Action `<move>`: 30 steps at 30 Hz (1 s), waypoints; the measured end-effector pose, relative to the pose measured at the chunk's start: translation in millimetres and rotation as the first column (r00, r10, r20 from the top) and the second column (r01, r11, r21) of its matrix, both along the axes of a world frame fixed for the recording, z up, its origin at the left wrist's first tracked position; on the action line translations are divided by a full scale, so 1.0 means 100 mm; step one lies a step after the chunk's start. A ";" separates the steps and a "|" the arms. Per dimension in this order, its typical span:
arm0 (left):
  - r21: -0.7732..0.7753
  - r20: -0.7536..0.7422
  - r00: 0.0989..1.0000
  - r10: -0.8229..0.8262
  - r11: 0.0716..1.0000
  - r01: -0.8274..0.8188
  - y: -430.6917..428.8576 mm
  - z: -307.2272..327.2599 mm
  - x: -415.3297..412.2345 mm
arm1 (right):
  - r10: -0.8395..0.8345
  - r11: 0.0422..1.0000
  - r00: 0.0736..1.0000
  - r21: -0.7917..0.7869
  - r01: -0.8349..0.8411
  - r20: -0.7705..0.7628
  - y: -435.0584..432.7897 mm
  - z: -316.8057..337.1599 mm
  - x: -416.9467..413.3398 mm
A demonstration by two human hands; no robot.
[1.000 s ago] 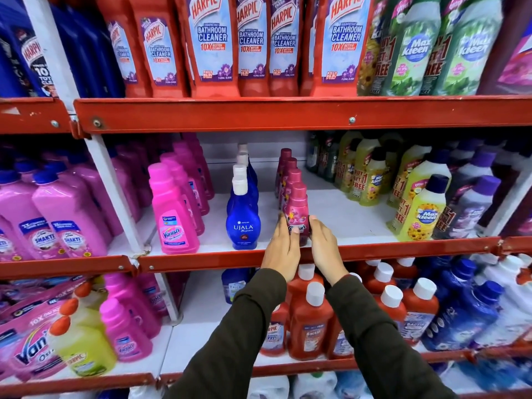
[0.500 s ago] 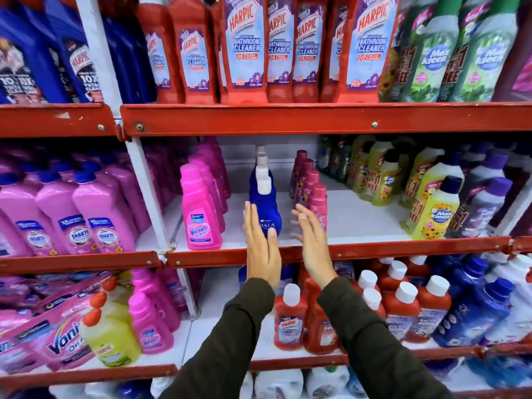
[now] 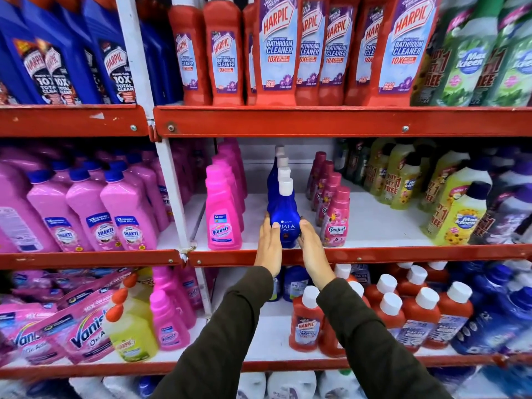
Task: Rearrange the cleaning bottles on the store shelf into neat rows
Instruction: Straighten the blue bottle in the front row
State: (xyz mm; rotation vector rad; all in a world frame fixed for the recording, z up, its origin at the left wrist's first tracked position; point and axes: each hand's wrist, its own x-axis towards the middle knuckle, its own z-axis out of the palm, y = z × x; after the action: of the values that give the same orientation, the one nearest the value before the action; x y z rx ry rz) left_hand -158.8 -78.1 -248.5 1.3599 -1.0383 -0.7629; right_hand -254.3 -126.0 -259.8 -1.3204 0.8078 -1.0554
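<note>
On the middle shelf (image 3: 374,217) a row of blue Ujala bottles with white caps runs front to back; the front blue bottle (image 3: 283,210) stands upright at the shelf's front edge. My left hand (image 3: 270,243) presses its left side and my right hand (image 3: 311,246) its right side, so both hands clasp it. Left of it stands a row of pink Vanish bottles (image 3: 223,214). Right of it stands a row of dark pink Comfort bottles (image 3: 335,217).
Yellow and purple Max Kleen bottles (image 3: 457,217) fill the shelf's right end, pink Shakti bottles (image 3: 126,217) the bay to the left. Red Harpic bottles (image 3: 276,47) stand above, smaller red ones (image 3: 308,321) below. A red shelf rail (image 3: 403,254) runs under my hands.
Both hands left the front Comfort bottle, opened, moved left and closed on the front blue Ujala bottle. The camera moved closer and shifted left.
</note>
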 end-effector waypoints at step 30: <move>0.078 -0.050 0.974 0.220 0.973 -0.216 0.40 -0.05 1.24 | 0.146 0.989 0.981 -0.008 -0.148 -0.129 0.63 0.16 1.05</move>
State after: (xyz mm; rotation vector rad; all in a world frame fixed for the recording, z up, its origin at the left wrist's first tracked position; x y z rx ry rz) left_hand -34.5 -38.2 -253.0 1.4770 -0.8061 -0.6766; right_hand -149.4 -63.3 -244.1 -1.4508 0.7846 -0.8697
